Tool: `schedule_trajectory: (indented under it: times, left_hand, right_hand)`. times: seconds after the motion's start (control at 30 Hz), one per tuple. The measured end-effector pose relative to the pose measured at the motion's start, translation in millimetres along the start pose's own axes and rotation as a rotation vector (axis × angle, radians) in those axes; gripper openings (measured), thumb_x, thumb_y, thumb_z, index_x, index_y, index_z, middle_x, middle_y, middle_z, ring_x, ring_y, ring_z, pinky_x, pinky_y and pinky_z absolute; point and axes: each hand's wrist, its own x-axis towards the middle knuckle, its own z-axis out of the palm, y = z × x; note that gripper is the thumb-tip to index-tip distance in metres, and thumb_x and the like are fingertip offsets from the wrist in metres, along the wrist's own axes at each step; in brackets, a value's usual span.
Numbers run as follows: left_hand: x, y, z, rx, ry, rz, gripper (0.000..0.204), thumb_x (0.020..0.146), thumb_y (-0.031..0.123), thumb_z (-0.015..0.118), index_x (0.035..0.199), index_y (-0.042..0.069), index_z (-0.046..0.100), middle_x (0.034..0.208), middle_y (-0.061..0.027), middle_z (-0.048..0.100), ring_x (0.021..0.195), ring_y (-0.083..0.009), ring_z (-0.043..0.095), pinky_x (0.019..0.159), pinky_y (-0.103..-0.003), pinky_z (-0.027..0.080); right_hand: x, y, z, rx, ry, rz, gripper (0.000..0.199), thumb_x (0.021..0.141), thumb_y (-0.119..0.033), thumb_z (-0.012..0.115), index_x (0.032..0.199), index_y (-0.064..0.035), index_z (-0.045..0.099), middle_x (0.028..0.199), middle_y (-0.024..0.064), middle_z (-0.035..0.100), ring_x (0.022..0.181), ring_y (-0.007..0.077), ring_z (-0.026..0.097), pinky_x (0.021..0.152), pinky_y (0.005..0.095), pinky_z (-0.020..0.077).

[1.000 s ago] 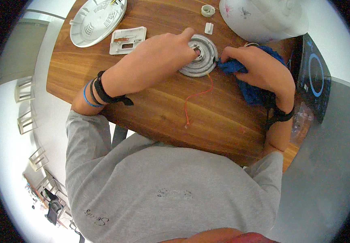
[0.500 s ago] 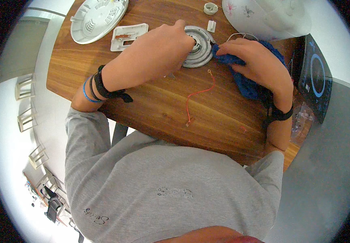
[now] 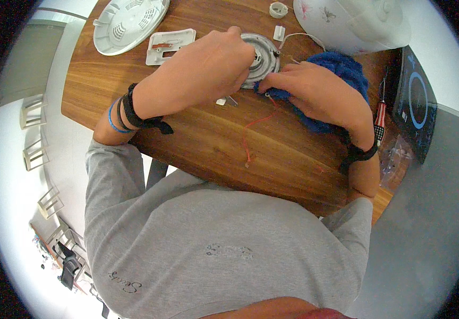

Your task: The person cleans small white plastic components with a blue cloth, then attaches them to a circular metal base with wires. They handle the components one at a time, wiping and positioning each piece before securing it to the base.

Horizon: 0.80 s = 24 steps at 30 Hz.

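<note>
Table (image 3: 197, 154) lying beneath | left hand (image 3: 208, 66) covering disc (image 3: 268, 56), grip unclear | right hand (image 3: 320, 93) pinching cloth (image 3: 343, 69) | wire (image 3: 261, 121) lying near pinch, possibly snagging if cloth is dragging

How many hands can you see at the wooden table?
2. The left hand is at the grey metal disc, its fingertips partly hidden; the right hand holds the blue cloth near the disc's edge. No other hands show.
</note>
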Motion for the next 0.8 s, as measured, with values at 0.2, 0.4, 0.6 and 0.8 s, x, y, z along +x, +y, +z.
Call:
schedule_trajectory:
  times: [0.2,0.4,0.6,0.8]
  left_hand:
    - [4,0,-1,-0.060,-0.051,-0.014,0.016,0.097,0.014,0.065,0.105,0.003,0.075,0.093,-0.0233,0.074,0.087,-0.0445,0.074,0.078,-0.054,0.061]
    - [5,-3,4,-0.058,-0.097,-0.020,0.020,0.097,0.012,0.064,0.113,0.005,0.075,0.097,-0.0232,0.075,0.090,-0.0442,0.075,0.081,-0.054,0.062]
    - [4,-5,3,0.025,-0.119,0.037,0.030,0.097,0.014,0.066,0.126,0.008,0.073,0.103,-0.0215,0.075,0.094,-0.0435,0.075,0.082,-0.053,0.062]
    - [2,-6,4,-0.019,-0.016,0.147,0.035,0.095,0.021,0.071,0.128,0.010,0.072,0.108,-0.0183,0.072,0.101,-0.0401,0.074,0.086,-0.050,0.061]
  right_hand:
    - [7,-8,17,-0.047,0.176,-0.102,0.036,0.091,0.000,0.065,0.125,-0.0109,0.065,0.111,0.0159,0.072,0.108,0.0405,0.068,0.092,0.0496,0.0545]
    - [-2,-6,-2,-0.102,0.064,0.072,0.041,0.090,-0.004,0.066,0.130,-0.0150,0.064,0.103,0.0200,0.074,0.102,0.0432,0.072,0.089,0.0529,0.0580]
    - [-23,6,-20,-0.149,0.355,0.079,0.044,0.088,-0.001,0.069,0.130,-0.0123,0.061,0.110,0.0191,0.072,0.107,0.0444,0.069,0.092,0.0531,0.0561]
    - [-16,8,-18,-0.109,0.448,0.060,0.037,0.092,-0.006,0.072,0.127,-0.0101,0.060,0.113,0.0189,0.071,0.109,0.0436,0.068,0.094,0.0509,0.0557]
